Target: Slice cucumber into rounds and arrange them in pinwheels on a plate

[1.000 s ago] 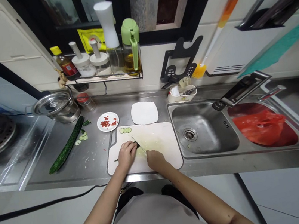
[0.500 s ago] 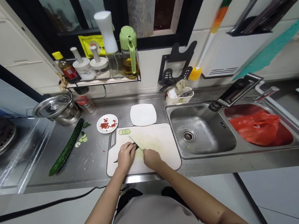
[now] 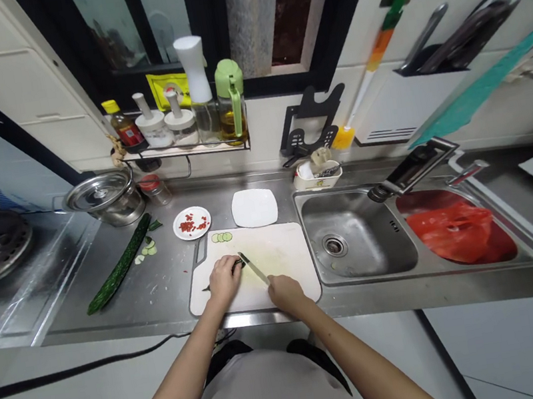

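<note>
My left hand (image 3: 225, 280) is closed over a dark green piece of vegetable (image 3: 239, 262) on the white cutting board (image 3: 284, 261). Its fingers cover most of the piece, and a dark tip shows beside the hand's left edge. My right hand (image 3: 286, 293) grips a kitchen knife (image 3: 254, 269) by its handle. The blade slants up and left, its tip close to the left fingertips. Several round cucumber slices (image 3: 222, 237) overlap near the board's upper left corner.
Behind the board are a plate of red chopped bits (image 3: 193, 232) and a white square plate (image 3: 254, 207). A whole cucumber (image 3: 120, 266) lies left, near pale green scraps (image 3: 149, 248). The sink (image 3: 362, 262) is right, with a red plastic bag (image 3: 453, 230) in its side basin.
My right hand has moved right and slightly down with the knife, and the blade now shows its flat side. My left hand stays on the dark green piece. The view has shifted slightly.
</note>
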Demonstrator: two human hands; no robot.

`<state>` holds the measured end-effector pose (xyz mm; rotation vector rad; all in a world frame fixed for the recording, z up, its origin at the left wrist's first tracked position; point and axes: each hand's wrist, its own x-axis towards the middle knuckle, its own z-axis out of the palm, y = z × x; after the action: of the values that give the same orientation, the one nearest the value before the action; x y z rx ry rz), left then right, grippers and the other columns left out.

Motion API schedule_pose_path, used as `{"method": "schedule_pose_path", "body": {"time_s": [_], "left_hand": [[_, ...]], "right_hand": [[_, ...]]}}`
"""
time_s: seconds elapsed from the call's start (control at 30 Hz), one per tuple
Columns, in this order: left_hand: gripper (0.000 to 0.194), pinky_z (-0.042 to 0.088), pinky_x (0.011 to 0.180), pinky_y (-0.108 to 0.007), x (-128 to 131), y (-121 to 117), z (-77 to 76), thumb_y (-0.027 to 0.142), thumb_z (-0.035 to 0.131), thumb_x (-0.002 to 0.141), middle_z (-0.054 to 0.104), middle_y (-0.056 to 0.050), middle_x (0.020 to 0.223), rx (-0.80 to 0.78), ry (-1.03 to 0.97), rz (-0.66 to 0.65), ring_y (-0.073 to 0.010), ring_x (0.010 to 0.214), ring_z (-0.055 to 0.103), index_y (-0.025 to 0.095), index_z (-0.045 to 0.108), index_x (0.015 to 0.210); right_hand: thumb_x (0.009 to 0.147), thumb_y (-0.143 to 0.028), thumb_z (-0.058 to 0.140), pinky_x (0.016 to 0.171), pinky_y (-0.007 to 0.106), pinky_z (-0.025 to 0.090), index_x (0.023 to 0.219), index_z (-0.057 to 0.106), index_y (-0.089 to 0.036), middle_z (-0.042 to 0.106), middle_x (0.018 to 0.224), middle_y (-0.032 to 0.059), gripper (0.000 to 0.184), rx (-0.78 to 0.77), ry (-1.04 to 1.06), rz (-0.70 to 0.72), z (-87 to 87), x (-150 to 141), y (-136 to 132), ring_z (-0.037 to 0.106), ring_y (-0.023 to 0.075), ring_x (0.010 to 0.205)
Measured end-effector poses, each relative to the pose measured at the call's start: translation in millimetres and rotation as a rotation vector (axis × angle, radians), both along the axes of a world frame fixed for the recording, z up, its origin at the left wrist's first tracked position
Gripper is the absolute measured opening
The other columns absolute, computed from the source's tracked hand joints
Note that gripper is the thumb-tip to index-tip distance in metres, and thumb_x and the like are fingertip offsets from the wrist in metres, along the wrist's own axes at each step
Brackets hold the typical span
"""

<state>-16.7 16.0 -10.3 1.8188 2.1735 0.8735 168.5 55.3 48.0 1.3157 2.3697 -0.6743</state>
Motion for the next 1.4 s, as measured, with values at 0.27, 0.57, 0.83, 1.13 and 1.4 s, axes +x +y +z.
{"method": "schedule_pose_path", "body": {"time_s": [0.27, 0.57, 0.83, 1.13, 1.4], "left_hand": [[0.022, 0.046, 0.090, -0.038, -1.0, -2.4, 0.5, 0.031, 0.052, 0.089, 0.066, -0.006, 0.103, 0.005, -0.071, 0.081, -0.0234, 0.101, 0.058, 0.024, 0.063, 0.106], [0.031, 0.044, 0.095, -0.040, -6.7, 7.4, 19.9, 0.037, 0.050, 0.090, 0.065, -0.008, 0.111, 0.078, -0.169, 0.129, -0.0237, 0.108, 0.057, 0.023, 0.060, 0.116], [0.038, 0.041, 0.099, -0.043, -5.7, 22.7, 30.2, 0.043, 0.065, 0.079, 0.061, -0.008, 0.116, -0.022, -0.133, -0.008, -0.0267, 0.115, 0.052, 0.024, 0.065, 0.112], [0.010, 0.044, 0.090, -0.035, -6.7, 34.6, 31.8, 0.032, 0.066, 0.076, 0.068, -0.003, 0.097, -0.085, -0.258, -0.076, -0.0205, 0.098, 0.059, 0.023, 0.067, 0.081], [0.016, 0.042, 0.064, -0.025, -18.2, 52.8, 20.9, 0.037, 0.062, 0.079, 0.067, 0.001, 0.074, -0.234, -0.409, 0.382, -0.0143, 0.067, 0.059, 0.022, 0.065, 0.083]], "right_hand": [[0.094, -0.018, 0.033, 0.072, 0.029, 0.042, 0.122, 0.053, -0.022, 0.069, 0.093, 0.0106, 0.034, 0.144, -0.079, -0.055, 5.9, 18.3, 9.6, 0.066, 0.0211, 0.088], [0.089, -0.027, 0.052, 0.085, 0.032, 0.038, 0.139, 0.042, -0.019, 0.065, 0.105, 0.0120, 0.052, 0.314, -0.053, -0.095, 12.6, 21.9, 14.7, 0.059, 0.0235, 0.099], [0.091, -0.028, 0.049, 0.085, 0.034, 0.035, 0.140, 0.042, -0.018, 0.064, 0.103, 0.0122, 0.051, 0.364, 0.003, 0.018, 15.9, 30.7, 11.9, 0.055, 0.0248, 0.098], [0.089, -0.025, 0.051, 0.084, 0.033, 0.035, 0.137, 0.044, -0.020, 0.064, 0.101, 0.0114, 0.049, 0.351, 0.005, 0.046, 12.7, 50.6, 11.0, 0.055, 0.0238, 0.097], [0.088, -0.026, 0.054, 0.082, 0.030, 0.036, 0.133, 0.048, -0.020, 0.066, 0.099, 0.0084, 0.046, 0.371, -0.012, -0.041, 0.5, 65.4, 11.4, 0.059, 0.0221, 0.096]]}}
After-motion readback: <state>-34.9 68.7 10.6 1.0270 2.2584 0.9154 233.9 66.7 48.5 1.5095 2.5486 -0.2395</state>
